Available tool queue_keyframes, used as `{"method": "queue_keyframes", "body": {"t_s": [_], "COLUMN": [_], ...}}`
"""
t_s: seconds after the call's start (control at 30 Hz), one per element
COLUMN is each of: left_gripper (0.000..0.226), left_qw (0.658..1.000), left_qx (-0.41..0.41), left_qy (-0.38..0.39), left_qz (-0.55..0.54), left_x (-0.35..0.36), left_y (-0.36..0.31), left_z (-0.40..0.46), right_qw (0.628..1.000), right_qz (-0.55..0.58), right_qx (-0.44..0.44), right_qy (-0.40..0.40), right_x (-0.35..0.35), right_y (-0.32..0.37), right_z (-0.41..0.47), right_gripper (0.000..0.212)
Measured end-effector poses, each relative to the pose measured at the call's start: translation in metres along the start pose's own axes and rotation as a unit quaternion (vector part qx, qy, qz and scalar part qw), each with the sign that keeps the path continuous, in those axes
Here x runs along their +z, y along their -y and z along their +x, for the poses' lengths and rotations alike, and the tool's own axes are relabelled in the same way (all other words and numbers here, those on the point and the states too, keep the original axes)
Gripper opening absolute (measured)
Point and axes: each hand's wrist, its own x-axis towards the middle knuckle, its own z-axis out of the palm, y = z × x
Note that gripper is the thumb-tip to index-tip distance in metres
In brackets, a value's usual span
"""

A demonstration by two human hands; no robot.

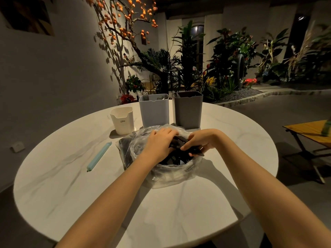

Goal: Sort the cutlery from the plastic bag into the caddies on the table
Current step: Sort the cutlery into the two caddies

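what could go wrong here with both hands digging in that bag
The right hand grips several black cutlery pieces at once, so one may slip or types get mixed. The left hand is buried in the loose plastic bag, which may drag or snag. The light grey caddy and dark grey caddy stand close behind, easily knocked.

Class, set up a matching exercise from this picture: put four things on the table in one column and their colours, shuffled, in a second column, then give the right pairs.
Things:
1. small caddy
2. middle caddy
3. right-hand caddy
4. bag clip

Colours:
A. dark grey
B. pale turquoise
C. cream white
D. light grey

Pairs: 1-C, 2-D, 3-A, 4-B
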Motion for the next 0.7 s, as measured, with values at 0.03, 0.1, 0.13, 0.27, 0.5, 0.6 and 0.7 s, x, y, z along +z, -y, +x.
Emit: {"method": "queue_keyframes", "body": {"t_s": [0.03,0.1,0.13,0.27,0.5,0.6,0.7], "left_gripper": [0.047,0.047,0.047,0.047,0.055,0.059,0.050], "left_qw": [1.000,0.998,0.998,0.998,0.997,0.986,0.971], "left_qx": [0.004,0.015,0.012,-0.004,-0.046,-0.023,-0.014], "left_qy": [0.008,0.020,0.023,0.038,-0.007,-0.020,-0.057], "left_qz": [0.025,0.061,0.063,0.057,-0.065,-0.163,-0.233], "left_x": [0.000,0.000,0.000,0.002,0.006,0.008,0.005], "left_y": [0.000,-0.001,-0.002,0.001,0.008,0.010,0.013], "left_z": [0.000,0.001,0.002,0.002,0.001,0.002,0.002], "right_qw": [1.000,1.000,1.000,0.998,0.991,0.991,0.991], "right_qz": [-0.008,-0.010,-0.001,0.035,0.043,0.035,0.060], "right_qx": [-0.004,-0.006,-0.006,-0.028,-0.055,-0.060,-0.071], "right_qy": [-0.002,0.000,0.005,0.038,0.116,0.116,0.094], "right_x": [-0.002,-0.006,-0.008,-0.015,-0.025,-0.022,-0.021], "right_y": [-0.002,-0.008,-0.011,-0.024,-0.046,-0.048,-0.047], "right_z": [-0.002,-0.005,-0.006,-0.017,-0.035,-0.033,-0.031], "right_gripper": [0.013,0.017,0.020,0.023,0.017,0.017,0.016]}}
